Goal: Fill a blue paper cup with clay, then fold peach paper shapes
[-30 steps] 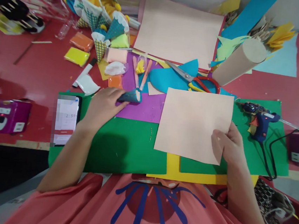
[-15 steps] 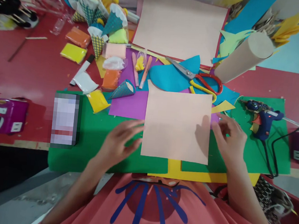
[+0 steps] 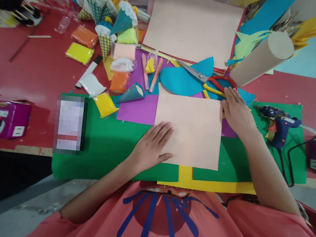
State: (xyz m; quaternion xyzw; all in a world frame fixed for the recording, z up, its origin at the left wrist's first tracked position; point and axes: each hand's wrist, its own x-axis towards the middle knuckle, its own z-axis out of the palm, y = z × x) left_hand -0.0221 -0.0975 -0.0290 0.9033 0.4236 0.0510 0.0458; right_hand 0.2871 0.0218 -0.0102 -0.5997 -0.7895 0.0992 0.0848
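Observation:
A peach paper sheet (image 3: pixel 193 129) lies flat on the green sheets (image 3: pixel 105 143) in front of me. My left hand (image 3: pixel 151 147) rests open on the sheet's lower left corner, fingers stretched flat. My right hand (image 3: pixel 235 109) reaches past the sheet's upper right corner, its fingertips at the red and yellow handles of the scissors (image 3: pixel 206 80). The fingers are extended and do not grip anything I can make out. A small teal paper cone (image 3: pixel 132 93) lies on the purple sheet (image 3: pixel 138 111) to the left.
A blue glue gun (image 3: pixel 277 124) with its cord lies at the right on green paper. A cardboard tube (image 3: pixel 260 59) leans behind the scissors. A phone (image 3: pixel 70 123) lies at the left, with clay packets (image 3: pixel 80 53) and paper cones (image 3: pixel 109 17) beyond. Purple power strips (image 3: pixel 5 118) sit at both edges.
My left hand left the teal cone and came down flat on the peach sheet. My right hand let go of the sheet, which now lies centred, and reached up to the scissors.

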